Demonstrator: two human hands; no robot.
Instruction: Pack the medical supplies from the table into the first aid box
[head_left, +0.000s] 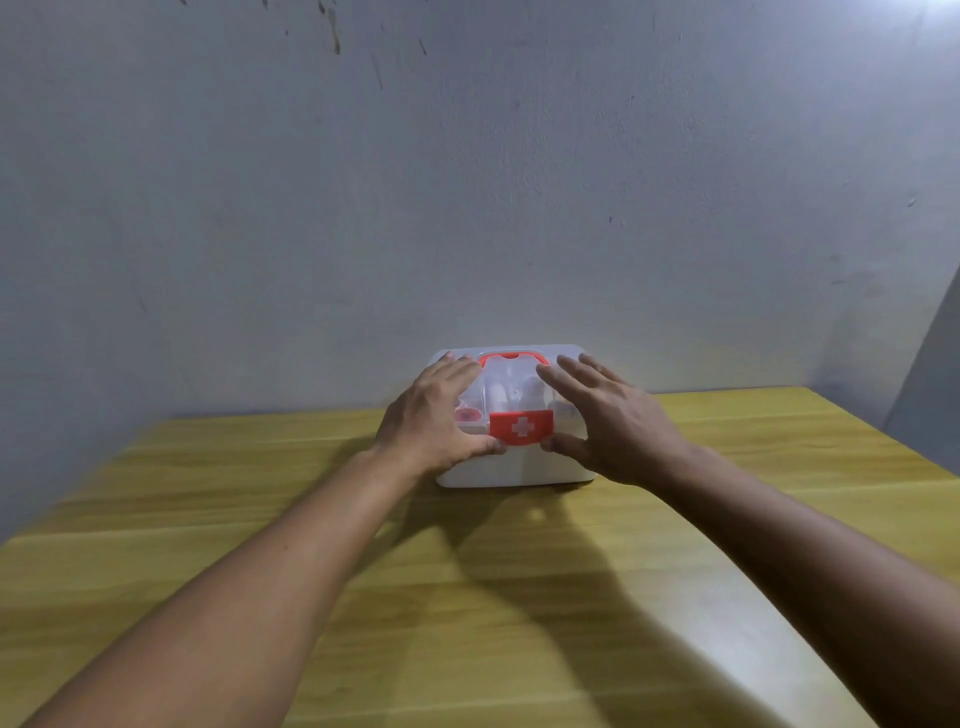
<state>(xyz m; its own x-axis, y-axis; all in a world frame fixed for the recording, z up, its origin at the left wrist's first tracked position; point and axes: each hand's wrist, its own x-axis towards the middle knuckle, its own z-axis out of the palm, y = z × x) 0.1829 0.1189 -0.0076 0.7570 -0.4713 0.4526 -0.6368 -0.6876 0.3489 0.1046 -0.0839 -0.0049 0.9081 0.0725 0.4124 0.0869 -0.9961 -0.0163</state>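
Both arms reach forward, left hand and right hand spread flat, fingers open, pressing on the clear lid of the first aid box at the wooden table's far edge. Contents blur beneath the lid; red latch sits between the thumbs.

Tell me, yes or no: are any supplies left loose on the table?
No, the table shows only the first aid box.

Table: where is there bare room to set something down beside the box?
Bare table right of the first aid box, bare wood left of it, and between the forearms. Crowded only at the lid, under the left hand and right hand.
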